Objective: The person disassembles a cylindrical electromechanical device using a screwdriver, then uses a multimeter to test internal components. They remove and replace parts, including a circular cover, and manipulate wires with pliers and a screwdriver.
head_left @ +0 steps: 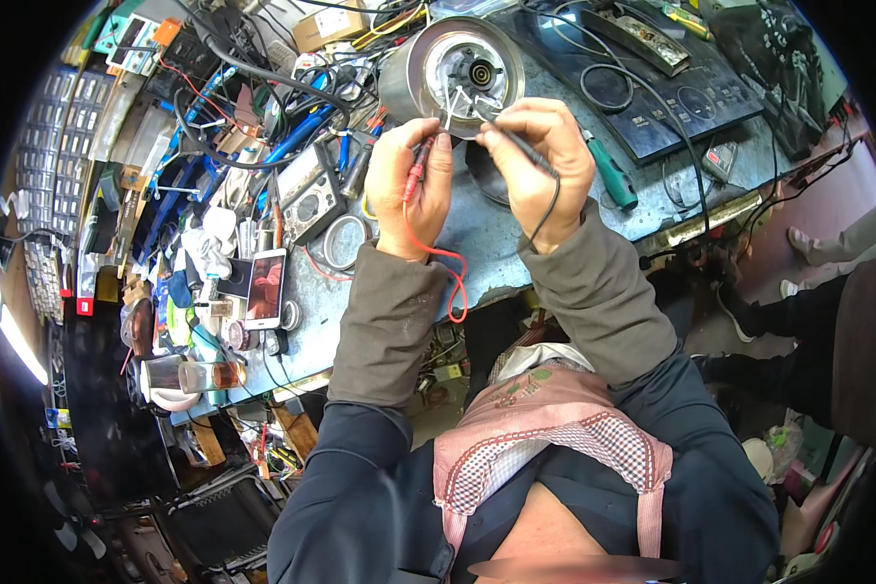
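While I look down over the person's shoulders, in the head view, I see the metal pot (395, 90) at the far middle of the worktop (492, 255), its round, open end turned toward the person. Inside it are white wires (451, 98) and a black round socket (481, 73).

The left hand (415, 190) pinches the red probe (416, 173) between thumb and fingers; the right hand (545, 173) pinches the black probe (526, 148) in the same way. Both hands are at the pot's near edge. Whether either tip touches metal, I cannot tell.

To do this well, I would press each tip on bare metal, fingers well back on the plastic, and let the tips stay apart. The pot should sit steady, and the meter's face should be easy to glance at.

Counting what I can: two hands, two probes, one pot and one black socket. Left of the left hand is one meter (307, 195) with a dial, and nearer, one phone (267, 288). Right of the right hand is one green screwdriver (609, 171), with one black panel (667, 117) beyond it. The cables heaped at the far left are too tangled to count.
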